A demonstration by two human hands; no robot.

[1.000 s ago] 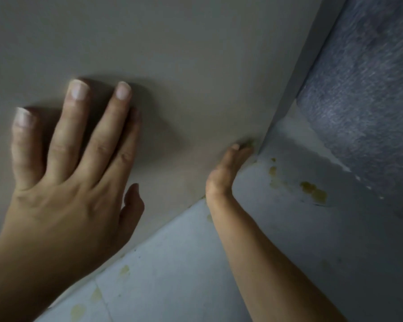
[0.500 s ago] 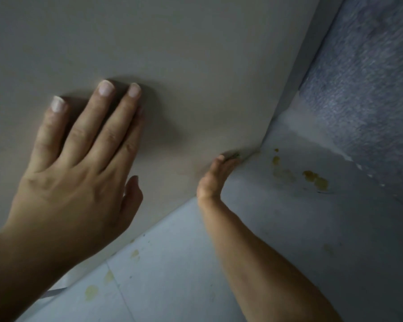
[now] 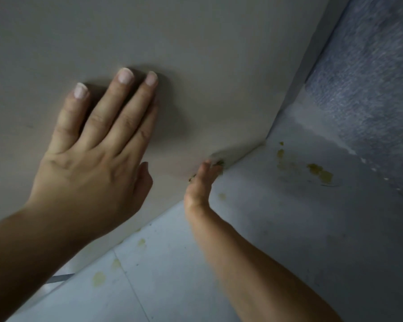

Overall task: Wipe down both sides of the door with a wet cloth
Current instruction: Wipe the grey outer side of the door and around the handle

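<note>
Floor (image 3: 172, 287): pale tiles, dim light, running under and to the right of the door (image 3: 196, 54). Yellowish stains (image 3: 319, 173) on the tiles just right of the door's bottom corner; smaller ones along its bottom edge. Blue-grey textured surface (image 3: 370, 77) beyond the door's right edge; what it is, cannot tell.

Door: plain beige face, fills the upper left of the view, seen from close up and at a steep tilt.

Left hand (image 3: 91, 170): flat on the door face, well in from the edges. Fingers straight and close together, thumb lying along the palm. Holds nothing.

Right hand (image 3: 201, 184): low on the door, at the bottom edge near the corner. Seen edge-on and blurred. Fingers reach toward the door face; the thumb is hidden, so cannot tell whether it grips or only presses.

Cloth (image 3: 219, 162): only small dark greenish scraps show at the right fingertips against the door's bottom edge, with another speck beside the palm. The rest is hidden by the hand.
</note>
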